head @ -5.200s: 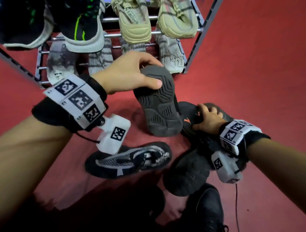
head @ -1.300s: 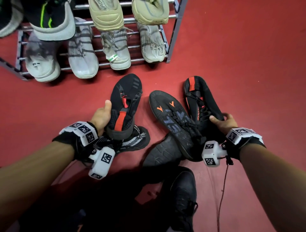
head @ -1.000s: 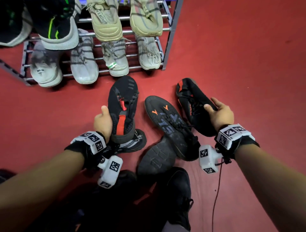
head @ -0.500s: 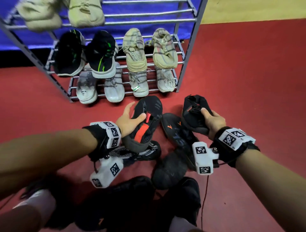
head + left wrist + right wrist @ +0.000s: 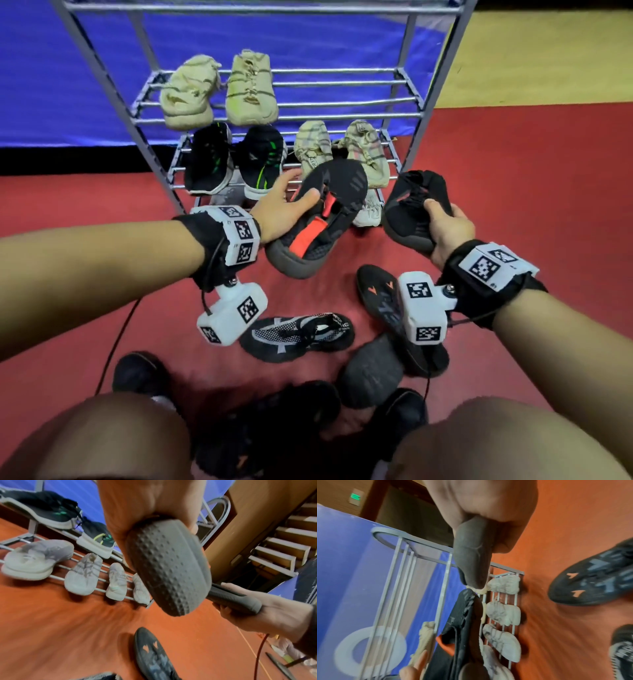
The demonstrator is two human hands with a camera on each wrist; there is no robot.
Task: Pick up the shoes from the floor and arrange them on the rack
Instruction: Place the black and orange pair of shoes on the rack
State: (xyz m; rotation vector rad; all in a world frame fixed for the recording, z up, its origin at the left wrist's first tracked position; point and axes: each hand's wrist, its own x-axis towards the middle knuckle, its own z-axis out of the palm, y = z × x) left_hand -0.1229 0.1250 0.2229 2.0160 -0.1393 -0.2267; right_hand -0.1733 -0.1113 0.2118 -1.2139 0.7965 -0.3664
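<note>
My left hand (image 5: 284, 202) grips a black shoe with a red tongue (image 5: 318, 219) by its side, lifted off the floor in front of the metal rack (image 5: 424, 106). Its grey studded sole (image 5: 169, 568) fills the left wrist view. My right hand (image 5: 445, 226) holds the matching black shoe (image 5: 414, 202) by its heel, to the right at about the same height; its grey sole (image 5: 472, 555) shows in the right wrist view. On the red floor below lie a black shoe with orange marks (image 5: 380, 298), a black and white knit shoe (image 5: 298, 335) and an overturned dark shoe (image 5: 370, 373).
The rack holds beige shoes (image 5: 250, 89) on an upper shelf with bare bars to their right, black and green shoes (image 5: 236, 161) and striped beige ones (image 5: 366, 150) below, pale shoes (image 5: 82, 574) on the lowest shelf. A blue mat (image 5: 41, 68) lies behind. My knees (image 5: 113, 438) are at the bottom.
Both hands have lifted their black shoes off the floor and carried them forward toward the rack. My head has tilted up, so the upper shelves have come into view.
</note>
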